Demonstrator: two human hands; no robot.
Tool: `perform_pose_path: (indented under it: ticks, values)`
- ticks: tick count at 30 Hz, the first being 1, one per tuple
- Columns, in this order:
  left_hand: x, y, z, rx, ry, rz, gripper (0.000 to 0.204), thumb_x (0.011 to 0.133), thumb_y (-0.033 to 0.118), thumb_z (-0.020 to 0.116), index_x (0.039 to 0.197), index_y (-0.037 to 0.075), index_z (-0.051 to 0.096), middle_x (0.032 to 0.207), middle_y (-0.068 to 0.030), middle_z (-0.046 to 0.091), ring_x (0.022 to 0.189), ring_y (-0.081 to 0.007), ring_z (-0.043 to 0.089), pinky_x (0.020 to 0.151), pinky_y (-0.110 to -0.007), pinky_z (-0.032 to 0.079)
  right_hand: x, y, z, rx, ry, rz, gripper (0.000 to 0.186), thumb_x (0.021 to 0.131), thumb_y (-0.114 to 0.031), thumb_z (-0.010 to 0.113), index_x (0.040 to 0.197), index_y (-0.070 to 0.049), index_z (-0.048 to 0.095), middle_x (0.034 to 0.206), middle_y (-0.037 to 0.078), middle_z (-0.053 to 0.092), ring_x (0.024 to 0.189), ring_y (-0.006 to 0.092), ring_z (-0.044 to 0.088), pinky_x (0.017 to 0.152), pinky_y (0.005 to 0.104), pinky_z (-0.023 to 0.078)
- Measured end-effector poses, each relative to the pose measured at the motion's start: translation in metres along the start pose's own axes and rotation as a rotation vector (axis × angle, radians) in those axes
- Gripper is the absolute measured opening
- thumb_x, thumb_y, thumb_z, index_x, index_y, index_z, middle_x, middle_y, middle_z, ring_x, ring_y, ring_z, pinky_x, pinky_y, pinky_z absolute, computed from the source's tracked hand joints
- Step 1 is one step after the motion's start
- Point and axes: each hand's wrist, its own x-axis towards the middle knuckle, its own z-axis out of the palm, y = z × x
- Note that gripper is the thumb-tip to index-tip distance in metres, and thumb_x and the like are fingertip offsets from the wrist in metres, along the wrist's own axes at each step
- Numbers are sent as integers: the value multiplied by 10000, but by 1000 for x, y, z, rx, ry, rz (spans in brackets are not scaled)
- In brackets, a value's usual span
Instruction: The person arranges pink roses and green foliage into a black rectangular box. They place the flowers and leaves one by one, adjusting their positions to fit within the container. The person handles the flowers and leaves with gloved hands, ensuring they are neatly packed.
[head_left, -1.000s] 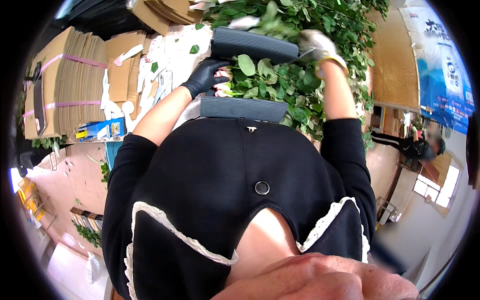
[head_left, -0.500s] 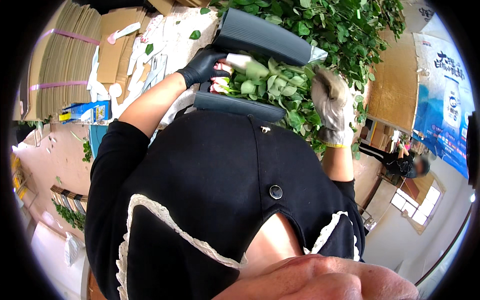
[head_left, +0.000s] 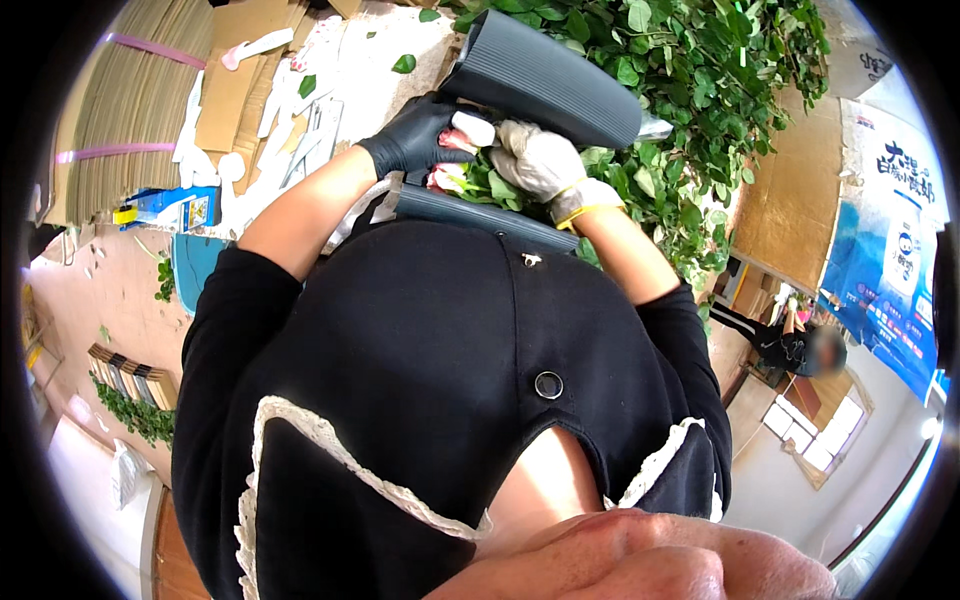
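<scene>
Black-gloved left hand (head_left: pixel 420 136) cupped, right hand (head_left: pixel 535 160) curled

right hand (head_left: pixel 540 165): fingertips curled out of sight; grip unclear | roses (head_left: pixel 447 179): partly covered by left hand (head_left: pixel 415 137); stems mostly hidden | leaves (head_left: pixel 710 80): cut off by top edge | near panel (head_left: pixel 468 213): lower side behind chest (head_left: pixel 400 340) | bin (head_left: pixel 194 268): partly behind sleeve (head_left: pixel 235 320) | co-worker (head_left: pixel 785 347): head blurred; item in hands too small to tell
</scene>
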Motion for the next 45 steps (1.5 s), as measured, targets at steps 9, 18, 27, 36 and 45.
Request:
perform_pose_path:
  ticks: [9,18,27,36,45]
  values:
    - [1,-16,20,159,95,-111,459,1017,412,389,1112,82,694,1046,-193,685,1017,-375,616,907,-452,465,-27,10,-31,83,33,134,281,854,-343,640,1004,-111,690,932,143,702,844,322,683,743,425,543]
    - [-6,-14,-1,149,-6,42,489,767,259,792,1219,133,654,1179,-157,648,1157,-344,565,990,-410,457,-22,-18,-65,2,377,-70,303,810,-199,721,1082,-73,677,899,88,701,776,259,687,693,344,559]
    - [-17,-25,18,167,164,189,419,746,306,768,1125,152,679,968,-109,629,968,-321,560,873,-442,408,6,10,8,-366,500,-206,253,839,-172,596,1076,-182,685,773,-39,620,616,152,620,525,305,501]
    - [-25,-20,18,291,144,97,451,758,373,755,1126,126,669,1123,-104,591,1071,-309,513,971,-451,351,4,9,18,-362,446,-139,314,797,-147,628,1096,-214,696,819,-12,626,682,198,631,570,350,514]
    - [-7,-15,1,171,10,77,560,745,431,767,1243,204,646,1396,-72,530,1262,-299,481,1043,-461,391,5,8,16,-508,372,-138,328,868,-217,530,1168,-242,658,808,-22,601,619,164,629,550,348,515]
